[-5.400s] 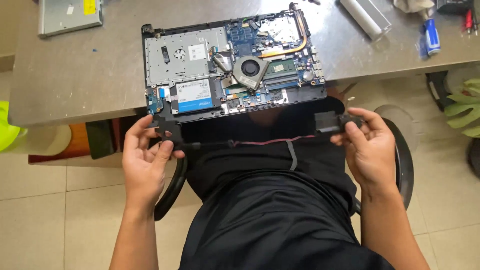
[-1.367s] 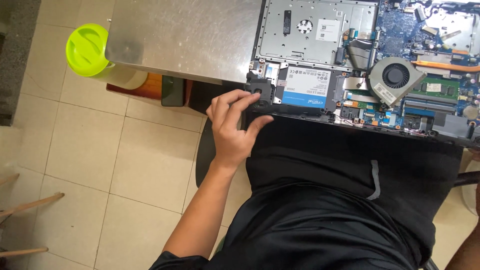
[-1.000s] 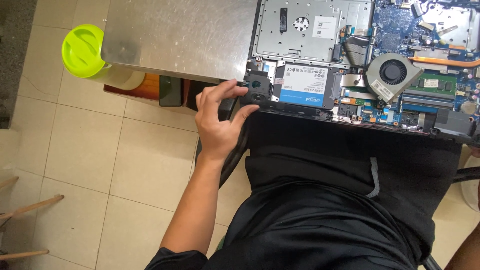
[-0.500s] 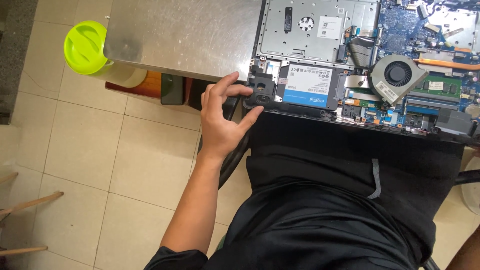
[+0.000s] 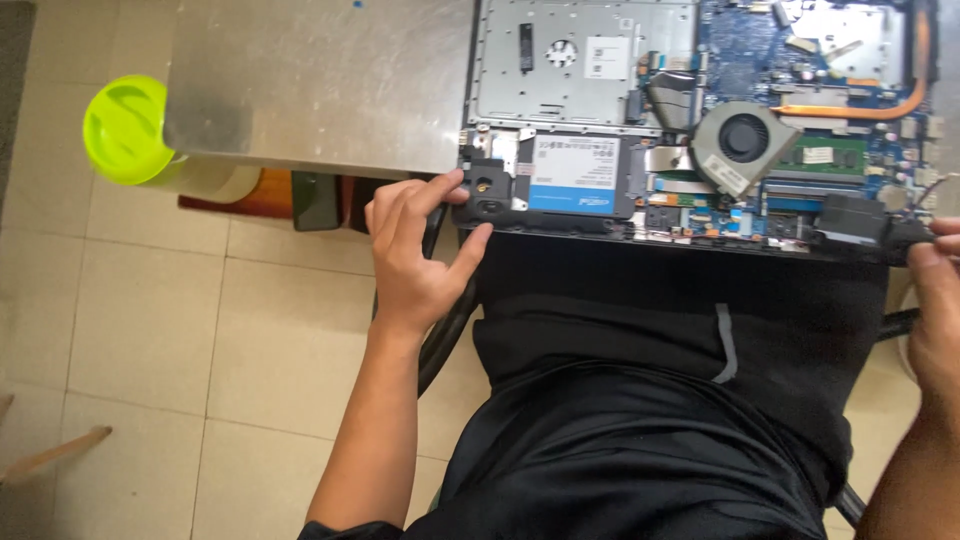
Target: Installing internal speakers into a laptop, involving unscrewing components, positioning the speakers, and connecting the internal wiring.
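The opened laptop (image 5: 700, 110) lies on the grey table (image 5: 320, 90), its near edge over the person's lap. At the laptop's 7 o'clock corner sits the left black speaker module (image 5: 485, 190), just beside the blue-labelled drive (image 5: 578, 178). The left hand (image 5: 415, 250) pinches this module: index finger on its top edge, thumb at its lower edge. At 4 o'clock, the right hand (image 5: 935, 300) grips the right black speaker module (image 5: 855, 220) with its fingertips at the frame edge. A lime-green lid (image 5: 125, 130) stands at the table's 9 o'clock
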